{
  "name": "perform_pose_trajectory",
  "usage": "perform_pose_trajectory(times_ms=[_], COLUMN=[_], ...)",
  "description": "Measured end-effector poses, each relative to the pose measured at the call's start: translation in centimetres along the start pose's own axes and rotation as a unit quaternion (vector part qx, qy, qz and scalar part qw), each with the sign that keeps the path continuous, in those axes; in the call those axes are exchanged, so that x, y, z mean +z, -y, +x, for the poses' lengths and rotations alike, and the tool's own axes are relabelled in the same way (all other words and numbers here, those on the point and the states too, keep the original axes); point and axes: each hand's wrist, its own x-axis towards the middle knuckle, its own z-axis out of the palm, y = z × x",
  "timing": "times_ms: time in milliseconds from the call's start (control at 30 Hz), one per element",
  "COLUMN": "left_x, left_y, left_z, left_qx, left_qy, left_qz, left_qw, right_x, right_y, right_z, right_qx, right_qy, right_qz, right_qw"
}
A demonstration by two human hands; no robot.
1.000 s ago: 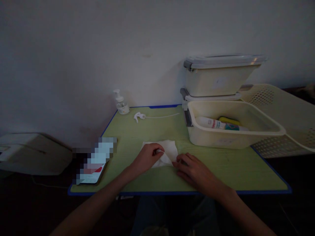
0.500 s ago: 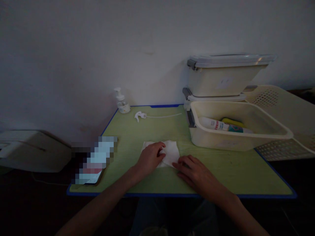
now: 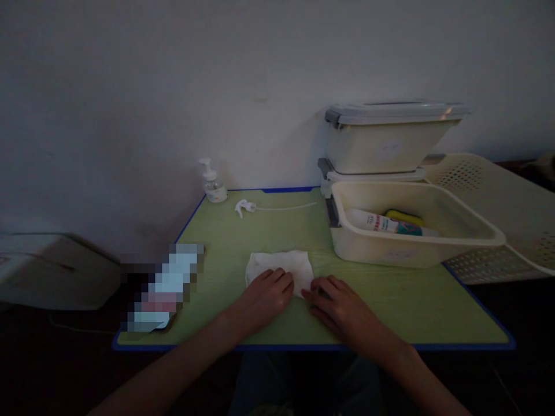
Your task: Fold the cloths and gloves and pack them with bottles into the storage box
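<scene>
A white cloth or paper towel (image 3: 280, 263) lies spread on the green tabletop (image 3: 368, 300). My left hand (image 3: 269, 294) rests palm down on its lower middle, fingers curled together; whatever they may hold is hidden beneath them. At the towel's lower right corner, my right hand (image 3: 336, 303) has its thumb and bent fingers closed on the edge. Behind the towel, a white spray trigger (image 3: 245, 207) with a long thin tube lies on its side.
A clear pump bottle (image 3: 214, 186) stands at the back left, and a blurred-out phone (image 3: 169, 289) lies at the left edge. An open cream bin (image 3: 399, 254) at right holds a white bottle (image 3: 368, 220) and a yellow sponge (image 3: 403, 217). Lidded boxes (image 3: 381, 144) are stacked behind it.
My left hand has rolled over and lowered, so the small white bit between its thumb and finger no longer shows. My right hand stays at the towel's corner. The view has shifted slightly.
</scene>
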Motion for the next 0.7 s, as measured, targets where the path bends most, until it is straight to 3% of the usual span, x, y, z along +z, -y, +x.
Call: perform_pose_trajectory(times_ms=[167,367,700], left_x=[0.2,0.0,-0.3], left_y=[1.0,0.8,0.9], left_z=[-1.5,-1.8,-2.9], left_qx=[0.011,0.005,0.008], left_qy=[-0.004,0.004,0.005], left_qz=[-0.065,-0.074,-0.108], left_qw=[0.998,0.997,0.994], right_x=[-0.2,0.8,0.9], right_y=[0.5,0.0,2.1], right_z=[0.4,0.8,3.2], right_qx=[0.061,0.211,0.312], right_qy=[0.001,-0.101,-0.071], right_qz=[0.066,0.136,0.172], right_qw=[0.996,0.963,0.932])
